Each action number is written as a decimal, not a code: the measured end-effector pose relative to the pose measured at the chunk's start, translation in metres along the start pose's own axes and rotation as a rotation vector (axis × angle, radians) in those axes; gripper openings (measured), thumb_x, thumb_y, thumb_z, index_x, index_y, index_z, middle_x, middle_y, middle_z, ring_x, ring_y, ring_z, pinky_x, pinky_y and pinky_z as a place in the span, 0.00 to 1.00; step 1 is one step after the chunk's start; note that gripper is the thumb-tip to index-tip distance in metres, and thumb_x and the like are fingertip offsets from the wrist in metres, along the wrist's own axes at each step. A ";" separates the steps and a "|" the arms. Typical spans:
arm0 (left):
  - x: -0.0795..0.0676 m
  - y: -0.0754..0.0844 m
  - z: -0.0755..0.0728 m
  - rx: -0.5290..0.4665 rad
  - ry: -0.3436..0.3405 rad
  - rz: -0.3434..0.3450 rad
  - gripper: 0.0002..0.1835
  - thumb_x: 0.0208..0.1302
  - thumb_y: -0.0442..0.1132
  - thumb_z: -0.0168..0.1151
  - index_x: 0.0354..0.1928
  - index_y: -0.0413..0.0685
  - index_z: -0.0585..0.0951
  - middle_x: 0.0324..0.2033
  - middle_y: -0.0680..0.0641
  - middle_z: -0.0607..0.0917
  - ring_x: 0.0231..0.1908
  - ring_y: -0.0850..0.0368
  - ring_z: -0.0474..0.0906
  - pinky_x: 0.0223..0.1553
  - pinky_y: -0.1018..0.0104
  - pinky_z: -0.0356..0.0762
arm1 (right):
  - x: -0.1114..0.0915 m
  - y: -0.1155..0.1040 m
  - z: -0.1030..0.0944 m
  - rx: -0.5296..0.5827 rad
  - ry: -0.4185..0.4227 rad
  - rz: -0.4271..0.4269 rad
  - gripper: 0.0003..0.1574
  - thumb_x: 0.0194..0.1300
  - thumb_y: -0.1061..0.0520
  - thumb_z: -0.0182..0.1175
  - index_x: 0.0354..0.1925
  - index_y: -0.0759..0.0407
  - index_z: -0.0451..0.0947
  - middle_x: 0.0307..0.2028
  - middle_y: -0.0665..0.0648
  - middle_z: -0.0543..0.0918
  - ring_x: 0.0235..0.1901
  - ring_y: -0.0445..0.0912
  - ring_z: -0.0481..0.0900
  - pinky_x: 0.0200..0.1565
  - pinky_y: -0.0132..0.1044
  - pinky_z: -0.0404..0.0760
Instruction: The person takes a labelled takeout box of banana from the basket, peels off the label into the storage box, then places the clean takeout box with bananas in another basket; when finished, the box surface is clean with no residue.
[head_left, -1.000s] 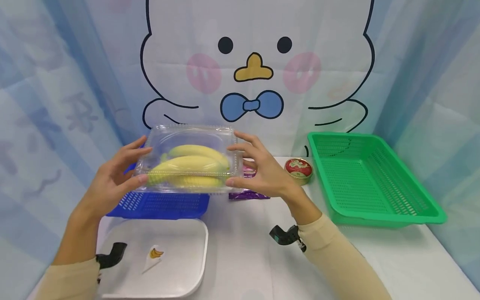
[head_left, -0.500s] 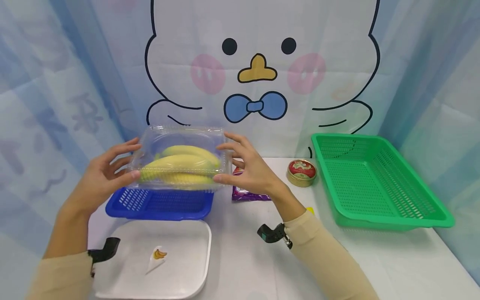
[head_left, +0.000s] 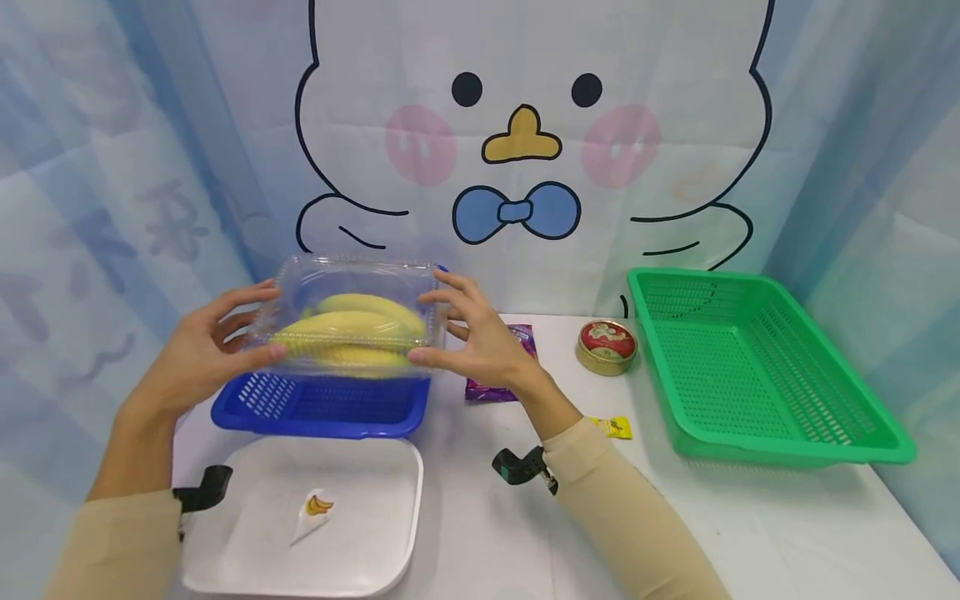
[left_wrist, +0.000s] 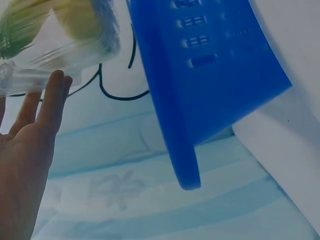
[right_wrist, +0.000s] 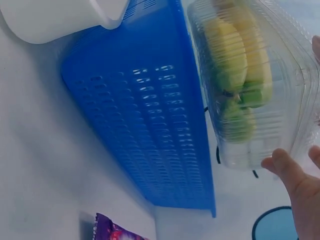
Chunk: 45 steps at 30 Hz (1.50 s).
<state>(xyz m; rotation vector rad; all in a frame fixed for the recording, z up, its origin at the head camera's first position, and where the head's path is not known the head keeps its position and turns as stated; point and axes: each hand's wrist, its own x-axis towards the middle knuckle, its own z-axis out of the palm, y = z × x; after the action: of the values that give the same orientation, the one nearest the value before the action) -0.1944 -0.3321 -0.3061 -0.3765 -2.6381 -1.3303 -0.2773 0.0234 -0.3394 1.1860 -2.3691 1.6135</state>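
A clear plastic clamshell box (head_left: 360, 279) with yellow bananas (head_left: 348, 327) inside is held up by both hands over a blue basket (head_left: 322, 408). My left hand (head_left: 206, 346) grips its left end, thumb in front and fingers behind. At the opposite end my right hand (head_left: 480, 337) grips it the same way. From the right wrist view, the box (right_wrist: 280, 135) is above the rim of the blue basket (right_wrist: 145, 130), and greenish banana tips show through the plastic. The left wrist view shows fingers (left_wrist: 50, 102) against the box's lower edge.
A white tray (head_left: 360, 575) bearing a small banana-picture tag (head_left: 315, 510) lies in front. Behind the right arm are a purple packet (head_left: 491, 392), a small yellow packet (head_left: 617, 427) and a round red-lidded tin (head_left: 607, 346). A green basket (head_left: 735, 367) stands at right.
Both hands have carried the box of bananas left, over the blue basket, and slightly lower in the last half second. The purple packet and yellow packet have come further into sight.
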 end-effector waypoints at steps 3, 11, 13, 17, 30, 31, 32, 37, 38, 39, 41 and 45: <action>0.000 -0.003 -0.004 0.039 -0.014 -0.021 0.41 0.67 0.38 0.71 0.78 0.59 0.64 0.80 0.47 0.58 0.75 0.29 0.57 0.68 0.72 0.68 | 0.003 0.004 0.004 0.003 -0.006 0.008 0.39 0.61 0.51 0.75 0.68 0.50 0.73 0.80 0.47 0.51 0.66 0.59 0.73 0.67 0.50 0.75; 0.001 -0.014 -0.012 0.065 -0.046 -0.060 0.41 0.70 0.41 0.69 0.80 0.62 0.61 0.81 0.44 0.54 0.73 0.23 0.55 0.64 0.34 0.66 | 0.012 0.009 0.014 -0.012 -0.022 0.036 0.38 0.62 0.47 0.74 0.67 0.47 0.73 0.80 0.48 0.51 0.67 0.61 0.71 0.67 0.49 0.75; 0.002 -0.017 -0.013 0.070 -0.050 -0.081 0.41 0.70 0.43 0.69 0.80 0.61 0.61 0.81 0.43 0.52 0.73 0.21 0.55 0.63 0.34 0.67 | 0.014 0.010 0.017 -0.019 -0.022 0.047 0.38 0.62 0.46 0.74 0.67 0.46 0.73 0.80 0.48 0.51 0.67 0.61 0.71 0.66 0.49 0.76; 0.003 -0.022 -0.013 0.082 -0.058 -0.113 0.43 0.70 0.46 0.69 0.81 0.58 0.59 0.81 0.40 0.51 0.71 0.19 0.57 0.62 0.29 0.67 | 0.016 0.014 0.022 -0.039 -0.023 0.072 0.38 0.62 0.45 0.74 0.68 0.46 0.72 0.80 0.47 0.51 0.69 0.61 0.70 0.67 0.48 0.75; 0.003 -0.035 -0.011 0.088 -0.059 -0.174 0.43 0.69 0.54 0.68 0.80 0.58 0.60 0.80 0.37 0.52 0.71 0.20 0.57 0.62 0.25 0.65 | 0.025 0.017 0.033 -0.154 -0.045 0.078 0.41 0.63 0.40 0.71 0.70 0.46 0.70 0.82 0.51 0.48 0.78 0.55 0.57 0.71 0.55 0.69; 0.002 -0.037 -0.011 0.087 -0.059 -0.173 0.43 0.69 0.54 0.68 0.80 0.57 0.60 0.80 0.37 0.52 0.71 0.20 0.57 0.62 0.24 0.65 | 0.025 0.017 0.034 -0.175 -0.048 0.083 0.42 0.63 0.38 0.71 0.70 0.45 0.70 0.82 0.50 0.48 0.78 0.55 0.56 0.71 0.57 0.68; 0.001 -0.038 -0.011 0.087 -0.059 -0.176 0.43 0.69 0.54 0.68 0.80 0.57 0.60 0.80 0.37 0.52 0.71 0.20 0.57 0.62 0.24 0.65 | 0.026 0.018 0.034 -0.193 -0.053 0.089 0.43 0.62 0.37 0.70 0.71 0.45 0.70 0.82 0.49 0.48 0.79 0.54 0.55 0.71 0.60 0.67; -0.001 -0.041 -0.010 0.110 -0.066 -0.191 0.43 0.69 0.55 0.67 0.80 0.54 0.60 0.79 0.35 0.55 0.71 0.20 0.57 0.62 0.24 0.65 | 0.026 0.024 0.037 -0.237 -0.096 0.101 0.45 0.63 0.35 0.69 0.72 0.44 0.68 0.82 0.47 0.48 0.81 0.53 0.49 0.73 0.64 0.60; -0.001 -0.041 -0.010 0.116 -0.071 -0.197 0.44 0.69 0.56 0.67 0.80 0.54 0.60 0.79 0.35 0.55 0.71 0.20 0.58 0.62 0.24 0.65 | 0.026 0.025 0.038 -0.241 -0.104 0.104 0.45 0.63 0.35 0.69 0.73 0.44 0.68 0.82 0.47 0.48 0.81 0.52 0.48 0.73 0.64 0.59; 0.000 -0.041 -0.010 0.124 -0.076 -0.203 0.44 0.68 0.57 0.68 0.80 0.53 0.60 0.79 0.35 0.55 0.71 0.20 0.58 0.62 0.25 0.66 | 0.026 0.027 0.038 -0.245 -0.111 0.106 0.45 0.63 0.35 0.69 0.73 0.45 0.68 0.82 0.47 0.47 0.81 0.52 0.48 0.74 0.63 0.59; 0.001 -0.040 -0.009 0.138 -0.094 -0.212 0.45 0.67 0.58 0.68 0.80 0.53 0.60 0.79 0.35 0.56 0.71 0.21 0.59 0.62 0.26 0.66 | 0.025 0.029 0.039 -0.254 -0.120 0.109 0.45 0.64 0.36 0.69 0.73 0.46 0.68 0.83 0.47 0.47 0.81 0.51 0.47 0.74 0.62 0.58; 0.003 -0.040 -0.008 0.145 -0.129 -0.208 0.44 0.68 0.56 0.69 0.79 0.51 0.61 0.78 0.33 0.57 0.72 0.23 0.59 0.62 0.28 0.68 | 0.026 0.031 0.041 -0.274 -0.129 0.111 0.45 0.64 0.35 0.69 0.73 0.46 0.68 0.83 0.48 0.47 0.81 0.52 0.47 0.75 0.62 0.58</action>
<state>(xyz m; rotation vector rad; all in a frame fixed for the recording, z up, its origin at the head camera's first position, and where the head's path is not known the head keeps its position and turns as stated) -0.2086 -0.3614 -0.3314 -0.1777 -2.9283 -1.1957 -0.2991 -0.0192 -0.3708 1.1537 -2.6712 1.2159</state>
